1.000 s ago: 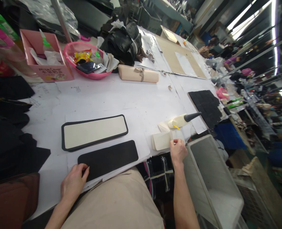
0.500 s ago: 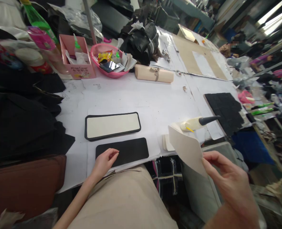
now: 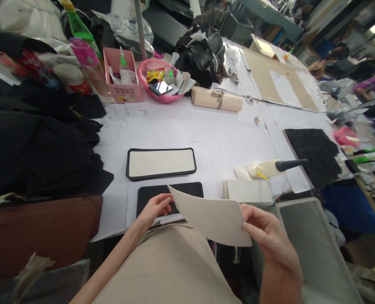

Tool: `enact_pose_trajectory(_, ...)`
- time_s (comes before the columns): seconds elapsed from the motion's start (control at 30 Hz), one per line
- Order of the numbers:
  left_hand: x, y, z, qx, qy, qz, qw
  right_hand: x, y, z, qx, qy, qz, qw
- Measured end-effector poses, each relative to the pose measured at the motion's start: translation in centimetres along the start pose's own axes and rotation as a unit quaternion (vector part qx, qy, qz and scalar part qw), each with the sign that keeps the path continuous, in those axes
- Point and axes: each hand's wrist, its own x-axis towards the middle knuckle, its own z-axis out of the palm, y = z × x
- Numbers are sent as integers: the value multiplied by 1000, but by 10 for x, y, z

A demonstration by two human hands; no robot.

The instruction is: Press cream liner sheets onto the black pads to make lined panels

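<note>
My right hand pinches the right end of a pale, thin, round-cornered sheet, which bows in the air above my lap and the table edge. The sheet's far left corner reaches over a black rounded panel lying flat on the table. My left hand rests over that panel, fingers loosely curled and slightly apart beside the sheet's left edge, with nothing visible in them. Behind lies a white panel with a black border. A stack of pale sheets lies on the right, with a cream bottle with a dark nozzle just behind.
Black fabric pieces and a brown padded piece crowd the left. Along the back stand a pink box, a pink basket and a tied beige roll. A black slab lies at right.
My right hand has carried the pale sheet left, from beside the stack to over the black panel's right part, uncovering the stack. My left hand's fingers have loosened. The view has shifted slightly.
</note>
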Motion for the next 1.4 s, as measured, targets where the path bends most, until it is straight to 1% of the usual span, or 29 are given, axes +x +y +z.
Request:
enact_pose_trajectory(0.07,1,-3,-2,-27,6,0,1000,3,4,1,20,-13,7,1000)
enact_pose_trajectory(0.13,3,-6,-3,-53,-3,-3,999,5,8,1,37,-22,14,999)
enact_pose_trajectory(0.23,3,-8,-6,-65,-6,1,998,8,14,-2,47,-12,23,999)
enact_pose_trajectory(0.3,2,-11,-11,-51,23,9,998,11,20,-5,42,11,37,998)
enact_pose_trajectory(0.37,1,-15,-18,-15,72,16,997,18,32,-9,30,45,59,997)
enact_pose_trajectory(0.43,-2,-19,-27,34,122,23,992,29,50,-12,12,83,76,994)
enact_pose_trajectory(0.5,-5,-22,-36,76,165,32,983,44,74,-11,-5,119,80,990)
enact_pose_trajectory(0.57,-10,-24,-43,105,202,41,973,58,101,-8,-9,148,83,985)
enact_pose_trajectory(0.63,-16,-23,-48,124,233,49,963,70,127,0,3,164,94,982)
enact_pose_trajectory(0.73,-24,-21,-52,137,252,59,956,82,158,14,24,177,109,978)
enact_pose_trajectory(0.83,-30,-21,-57,139,262,59,953,90,180,26,19,180,107,978)
enact_pose_trajectory(0.93,-31,-24,-63,135,272,44,952,98,197,29,-82,172,89,978)
enact_pose_trajectory(1.0,-29,-26,-67,138,278,36,950,102,206,27,-158,175,79,969)
enact_pose_trajectory(1.1,-24,-30,-75,153,291,27,944,107,211,24,-213,188,78,955)
enact_pose_trajectory(1.23,-18,-34,-85,172,312,18,934,111,208,23,-274,192,89,938)
enact_pose_trajectory(1.4,-14,-36,-93,173,339,17,924,120,202,30,-339,183,118,915)
